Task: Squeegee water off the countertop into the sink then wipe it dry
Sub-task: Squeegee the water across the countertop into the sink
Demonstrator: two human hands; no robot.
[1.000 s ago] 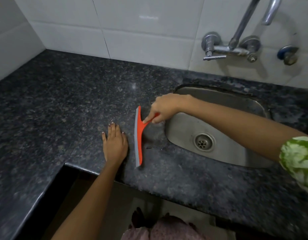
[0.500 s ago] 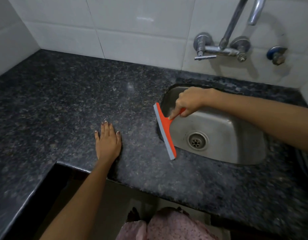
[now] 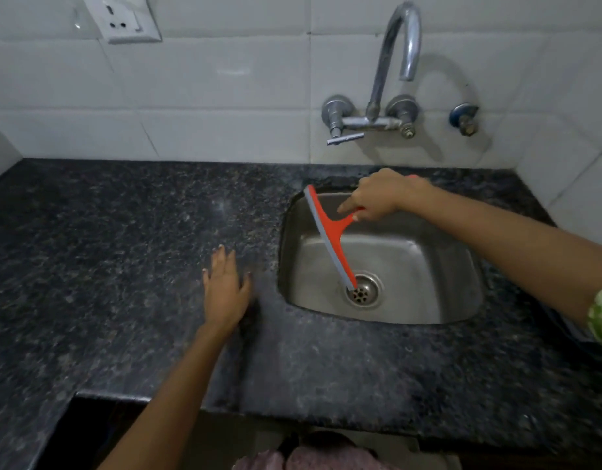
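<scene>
An orange squeegee (image 3: 330, 232) with a grey rubber blade hangs over the steel sink (image 3: 438, 273), its lower end above the drain (image 3: 363, 290). My right hand (image 3: 381, 195) is shut on its handle, above the sink's back edge. My left hand (image 3: 226, 290) lies flat, fingers apart, on the dark speckled granite countertop (image 3: 123, 266) just left of the sink. No cloth is in view.
A wall-mounted chrome tap (image 3: 391, 79) arches over the sink, with a second valve (image 3: 464, 118) to its right. A white socket plate (image 3: 118, 18) sits on the tiled wall. The counter's front edge steps back at the lower left.
The squeegee swept right from the counter, over the sink's left rim and into the basin area. My left hand stayed flat on the counter. The view tilted up, showing more wall.
</scene>
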